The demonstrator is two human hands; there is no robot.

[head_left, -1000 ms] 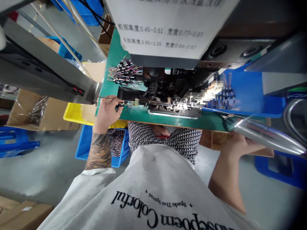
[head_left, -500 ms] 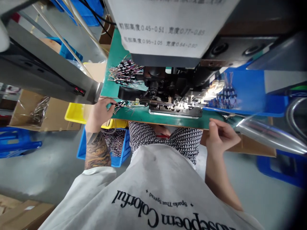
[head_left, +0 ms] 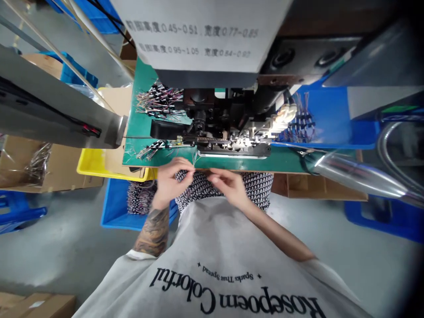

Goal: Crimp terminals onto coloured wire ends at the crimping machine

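Green bench (head_left: 285, 160) under a crimp press (head_left: 225, 119). Both hands at the near edge, close together: left hand (head_left: 170, 179) pinching thin wires (head_left: 195, 158), right hand (head_left: 228, 185) with fingers curled, just beside. Loose wires (head_left: 150, 150) lie left.

A pale grey T-shirt (head_left: 212, 247) bears black lettering, "Kosepoem Colorful", with smaller words above. Black-and-white patterned shorts (head_left: 255, 190) show beyond the T-shirt. The left forearm (head_left: 153, 229) carries a dark tattoo.
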